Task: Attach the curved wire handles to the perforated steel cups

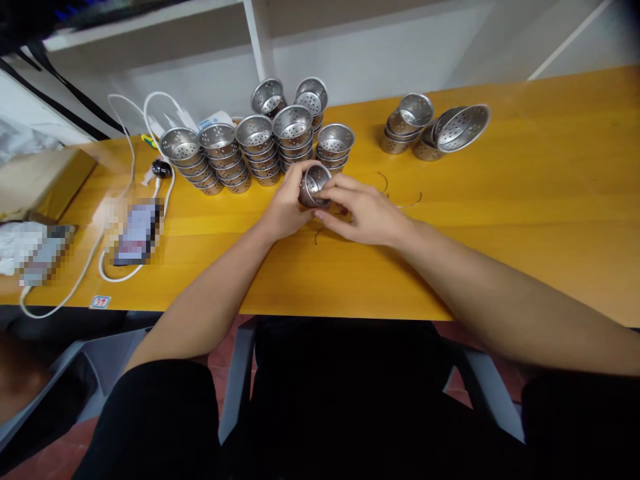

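A small perforated metal cup (317,181) is tilted so its mouth faces up toward me. My left hand (287,203) is closed around its left side. My right hand (365,210) grips the cup's right edge, fingertips at the rim and partly over the opening, thumb low in front. Just behind are stacks of similar perforated metal cups, among them a front-row stack (255,137) and a shorter one (335,143) on the right. Thin curved metal strips, such as one (413,200) right of my hand, lie on the wooden table (525,200).
More perforated cups stand at the back right: a nested pair (410,115) beside a tilted group (463,128). On the left lie a phone (136,232), white cables (131,150), another device (47,257) and a cardboard box (43,180). A person's arm shows at the lower left.
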Demonstrator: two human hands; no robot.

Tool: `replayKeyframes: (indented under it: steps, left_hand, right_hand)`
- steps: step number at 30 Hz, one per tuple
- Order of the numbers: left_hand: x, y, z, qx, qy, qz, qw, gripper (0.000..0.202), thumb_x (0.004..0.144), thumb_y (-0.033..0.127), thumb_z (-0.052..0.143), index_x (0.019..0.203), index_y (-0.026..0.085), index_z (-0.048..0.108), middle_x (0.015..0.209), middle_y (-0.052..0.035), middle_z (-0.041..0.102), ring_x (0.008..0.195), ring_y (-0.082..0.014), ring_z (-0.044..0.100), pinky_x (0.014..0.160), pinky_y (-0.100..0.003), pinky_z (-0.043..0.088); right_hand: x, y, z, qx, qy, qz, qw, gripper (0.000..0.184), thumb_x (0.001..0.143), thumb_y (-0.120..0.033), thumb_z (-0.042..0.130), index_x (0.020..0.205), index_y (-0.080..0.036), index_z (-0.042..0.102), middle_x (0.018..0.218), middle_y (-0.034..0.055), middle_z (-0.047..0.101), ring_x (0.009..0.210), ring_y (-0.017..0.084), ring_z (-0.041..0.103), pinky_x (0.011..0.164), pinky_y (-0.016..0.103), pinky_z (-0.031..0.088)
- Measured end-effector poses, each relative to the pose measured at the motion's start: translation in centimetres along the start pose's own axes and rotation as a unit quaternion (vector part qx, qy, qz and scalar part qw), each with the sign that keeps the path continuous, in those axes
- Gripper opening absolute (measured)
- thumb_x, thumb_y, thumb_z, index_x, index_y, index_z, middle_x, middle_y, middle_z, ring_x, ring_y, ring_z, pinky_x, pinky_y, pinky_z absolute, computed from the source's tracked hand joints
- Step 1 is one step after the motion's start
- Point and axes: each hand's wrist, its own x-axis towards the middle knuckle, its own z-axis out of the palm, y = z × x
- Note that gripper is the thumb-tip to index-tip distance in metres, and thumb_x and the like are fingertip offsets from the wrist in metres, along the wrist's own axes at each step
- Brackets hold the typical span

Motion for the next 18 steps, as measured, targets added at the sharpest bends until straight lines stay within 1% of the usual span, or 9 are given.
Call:
replayKeyframes:
  steps: [2,3,5,7,8,10,12,15,18]
  left_hand:
    - [0.0,0.2,-0.1,0.008,-0.007,-0.008,1.0,0.075,0.115,0.073,0.081,0.17,0.033,0.05,0.163,-0.0143,0.07,0.153,-0.037,0.074,0.135,-0.06,0.065]
    - [0.0,0.3,-0.1,0.012,-0.01,-0.01,1.0,0.073,0.116,0.071,0.08,0.17,0.033,0.049,0.163,-0.0146,0.069,0.153,-0.0373,0.074,0.135,-0.06,0.065]
    - [0.1,0.8,-0.1,0.025,-0.02,-0.01,0.999,0.072,0.116,0.065,0.081,0.171,0.033,0.047,0.163,-0.0152,0.068,0.154,-0.0382,0.073,0.137,-0.061,0.064]
    - [0.2,1.2,-0.1,0.046,-0.034,-0.003,0.998,0.077,0.115,0.061,0.085,0.173,0.032,0.043,0.165,-0.0165,0.066,0.158,-0.0404,0.071,0.14,-0.063,0.063]
    - [0.2,1.3,0.0,0.056,-0.04,0.001,0.998,0.081,0.114,0.059,0.087,0.175,0.032,0.042,0.166,-0.0175,0.064,0.161,-0.0418,0.07,0.142,-0.065,0.062]
    - [0.2,1.3,0.1,0.073,-0.046,0.008,0.996,0.084,0.114,0.057,0.087,0.178,0.031,0.039,0.17,-0.0193,0.061,0.166,-0.0443,0.066,0.146,-0.068,0.058]
    - [0.2,1.0,0.1,0.084,-0.04,-0.001,0.996,0.083,0.115,0.056,0.086,0.178,0.032,0.038,0.173,-0.0198,0.058,0.171,-0.0459,0.062,0.15,-0.071,0.054]
    - [0.2,0.8,0.1,0.103,-0.036,-0.033,0.994,0.078,0.115,0.055,0.086,0.175,0.034,0.041,0.173,-0.0184,0.056,0.175,-0.0469,0.059,0.151,-0.074,0.051]
    - [0.4,0.7,0.0,0.121,-0.04,-0.039,0.991,0.073,0.117,0.059,0.083,0.172,0.034,0.044,0.171,-0.0173,0.057,0.174,-0.0459,0.06,0.15,-0.075,0.053]
  right_hand:
    - [0.0,0.1,0.3,0.031,0.021,-0.013,0.999,0.025,0.126,-0.047,0.068,0.127,-0.026,0.081,0.129,0.0133,0.077,0.106,0.034,0.078,0.096,0.052,0.069]
    - [0.1,0.2,0.3,0.047,0.037,-0.012,0.998,0.028,0.127,-0.051,0.068,0.121,-0.027,0.08,0.124,0.0123,0.075,0.099,0.032,0.075,0.092,0.051,0.068]
    - [0.2,0.4,0.4,0.071,0.08,0.008,0.994,0.044,0.128,-0.067,0.067,0.112,-0.028,0.077,0.118,0.0112,0.072,0.092,0.03,0.07,0.085,0.05,0.066]
    - [0.2,0.7,0.3,0.078,0.125,0.045,0.988,0.06,0.125,-0.084,0.066,0.106,-0.028,0.076,0.115,0.0114,0.071,0.094,0.031,0.069,0.086,0.052,0.066]
    - [0.2,1.0,0.2,0.077,0.14,0.065,0.985,0.066,0.122,-0.091,0.068,0.105,-0.028,0.077,0.114,0.0116,0.071,0.096,0.032,0.07,0.087,0.053,0.066]
    - [0.1,1.5,0.2,0.071,0.148,0.095,0.982,0.073,0.116,-0.1,0.07,0.106,-0.028,0.079,0.112,0.0112,0.069,0.095,0.031,0.069,0.088,0.053,0.067]
    - [-0.1,1.9,0.3,0.067,0.138,0.105,0.983,0.077,0.115,-0.104,0.068,0.109,-0.028,0.082,0.111,0.0107,0.069,0.091,0.029,0.068,0.086,0.051,0.067]
    - [-0.3,2.3,0.6,0.071,0.119,0.093,0.986,0.076,0.117,-0.102,0.066,0.11,-0.028,0.081,0.11,0.0105,0.07,0.089,0.029,0.067,0.086,0.05,0.067]
    - [-0.3,2.3,0.7,0.077,0.103,0.081,0.988,0.066,0.118,-0.094,0.073,0.107,-0.029,0.077,0.114,0.0115,0.075,0.099,0.032,0.072,0.095,0.054,0.07]
